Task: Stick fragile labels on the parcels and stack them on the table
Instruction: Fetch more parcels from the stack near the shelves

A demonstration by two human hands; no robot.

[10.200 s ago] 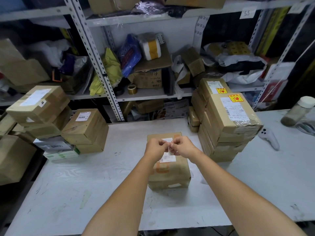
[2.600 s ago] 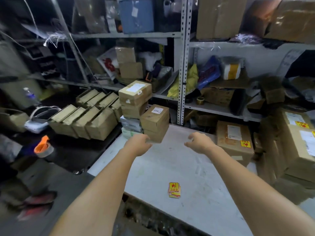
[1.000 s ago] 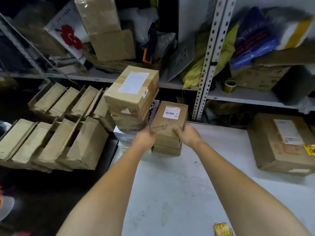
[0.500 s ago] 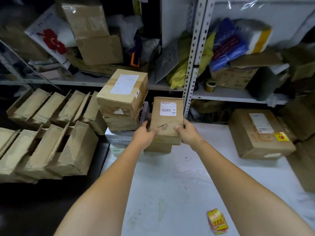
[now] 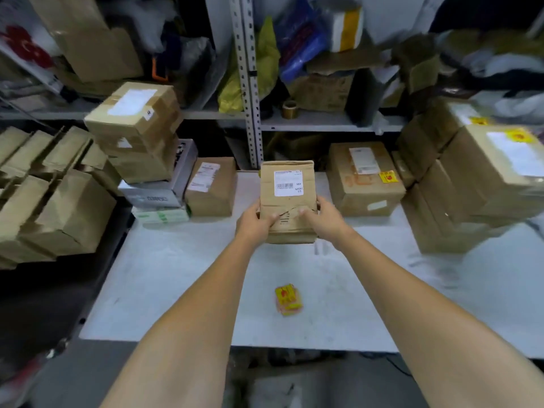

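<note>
A small brown parcel (image 5: 287,176) with a white barcode label is held above the white table (image 5: 176,278), its top tilted toward me. My left hand (image 5: 255,220) grips its near left side and my right hand (image 5: 321,216) grips its near right side, thumbs on top. A small pile of yellow-and-red fragile labels (image 5: 288,299) lies on the table in front of me. One labelled parcel (image 5: 363,178) lies at the back right, with a yellow sticker on it. A stack of labelled parcels (image 5: 477,178) stands at the far right.
At the left of the table stands a pile of unlabelled parcels (image 5: 138,134) on grey and white boxes, with another brown parcel (image 5: 212,187) beside it. Flattened cartons (image 5: 50,187) lean at the far left off the table. Cluttered metal shelving (image 5: 250,83) rises behind.
Both hands have lifted the small parcel off the left pile and carried it right, to above the table's middle. The parcel that lay under it now shows.
</note>
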